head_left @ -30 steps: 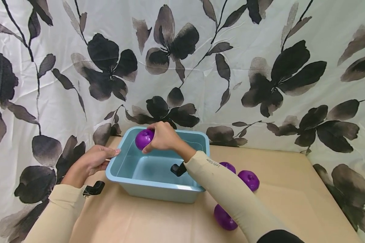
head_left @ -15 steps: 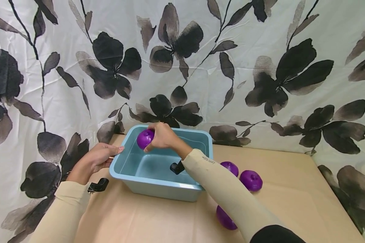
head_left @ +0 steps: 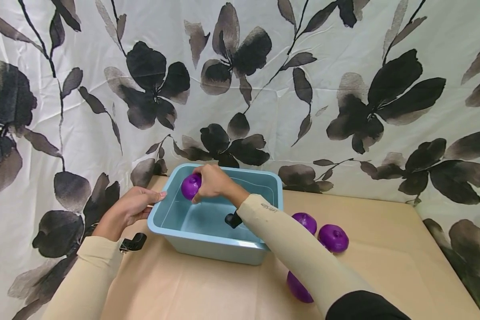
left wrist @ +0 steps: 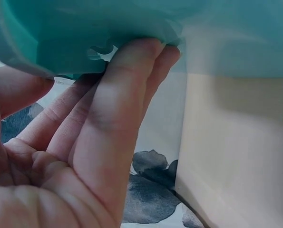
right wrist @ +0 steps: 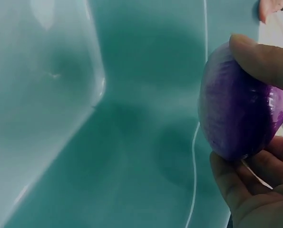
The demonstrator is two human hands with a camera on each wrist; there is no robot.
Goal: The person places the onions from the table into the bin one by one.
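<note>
My left hand (head_left: pixel 131 207) grips the left rim of a light blue plastic tub (head_left: pixel 216 253), thumb on top. In the left wrist view, fingers (left wrist: pixel 108 99) reach up under the rim. My right hand (head_left: pixel 214 181) is over the left part of the tub and holds a glossy purple onion (head_left: pixel 191 186). Its thumb and fingertips pinch the onion (right wrist: pixel 241 104) from opposite sides in the right wrist view, apart from the tub's floor. Right of the tub lie three more purple onions, one at the back (head_left: pixel 305 221), one farther right (head_left: pixel 334 238), one nearer (head_left: pixel 298 286) partly behind my right sleeve.
A tan table surface (head_left: pixel 384 249) carries the tub and the loose onions. Behind it hangs a white cloth (head_left: pixel 288 102) with dark flowers, close to the tub's back side. My right forearm crosses the tub's front right corner.
The onion in my right hand has moved slightly left and down relative to the tub. My left hand keeps its place on the rim. The head view has shifted a little.
</note>
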